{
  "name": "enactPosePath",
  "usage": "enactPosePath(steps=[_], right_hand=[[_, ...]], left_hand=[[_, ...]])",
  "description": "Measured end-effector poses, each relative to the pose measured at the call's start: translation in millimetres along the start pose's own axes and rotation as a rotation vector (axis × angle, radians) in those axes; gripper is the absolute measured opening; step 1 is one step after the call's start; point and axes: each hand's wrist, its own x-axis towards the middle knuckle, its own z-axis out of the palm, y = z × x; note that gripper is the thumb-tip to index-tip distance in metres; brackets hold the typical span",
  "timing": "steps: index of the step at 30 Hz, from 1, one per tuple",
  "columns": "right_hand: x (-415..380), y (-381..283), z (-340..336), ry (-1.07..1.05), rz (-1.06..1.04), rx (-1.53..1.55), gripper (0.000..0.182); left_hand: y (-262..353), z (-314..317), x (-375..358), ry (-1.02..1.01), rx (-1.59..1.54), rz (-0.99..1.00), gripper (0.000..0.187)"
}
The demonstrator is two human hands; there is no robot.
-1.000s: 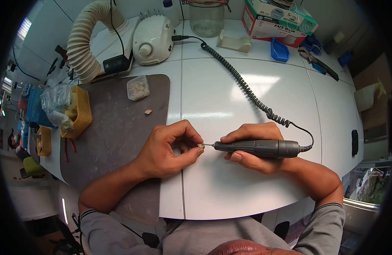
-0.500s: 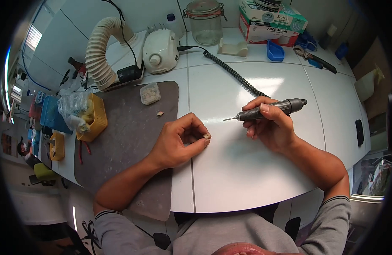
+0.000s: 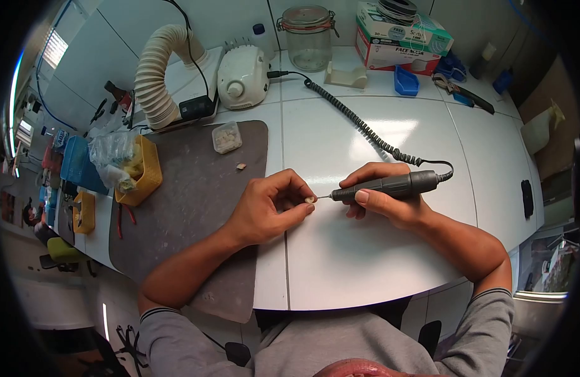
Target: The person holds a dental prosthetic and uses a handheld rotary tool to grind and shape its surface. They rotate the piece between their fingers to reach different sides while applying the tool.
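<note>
Between the thumb and fingertips of my left hand (image 3: pixel 269 206) is a small cream-coloured piece (image 3: pixel 309 200), mostly covered by the fingers. My right hand (image 3: pixel 385 202) grips a black rotary handpiece (image 3: pixel 400 184) like a pen, thumb on the near side. Its thin metal bit (image 3: pixel 324 196) points left, with the tip right at the cream-coloured piece. From the handpiece's rear end a coiled black cord (image 3: pixel 346 112) runs back to the white control unit (image 3: pixel 243 76). Both hands are over the white tabletop, the left one beside the edge of a grey mat (image 3: pixel 189 188).
On the mat lie a clear box of small pale pieces (image 3: pixel 226 137) and one loose piece (image 3: pixel 241 166). A ribbed hose (image 3: pixel 153 75) arches behind. Yellow basket (image 3: pixel 147 179) and red-handled pliers (image 3: pixel 120 221) are left; glass jar (image 3: pixel 307 47), mask box (image 3: pixel 400 47) and blue tray (image 3: pixel 405 81) stand at the back.
My right hand has brought the handpiece left and nearer to me, so its bit now meets the small piece. The left hand keeps its pinch, nearly in place.
</note>
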Motion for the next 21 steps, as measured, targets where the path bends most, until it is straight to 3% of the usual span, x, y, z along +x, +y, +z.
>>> enactPosePath(steps=[21], right_hand=[[2.6, -1.5, 2.3, -0.077, -0.077, -0.274, 0.036]], left_hand=[[4.8, 0.7, -0.9, -0.006, 0.024, -0.022, 0.017]])
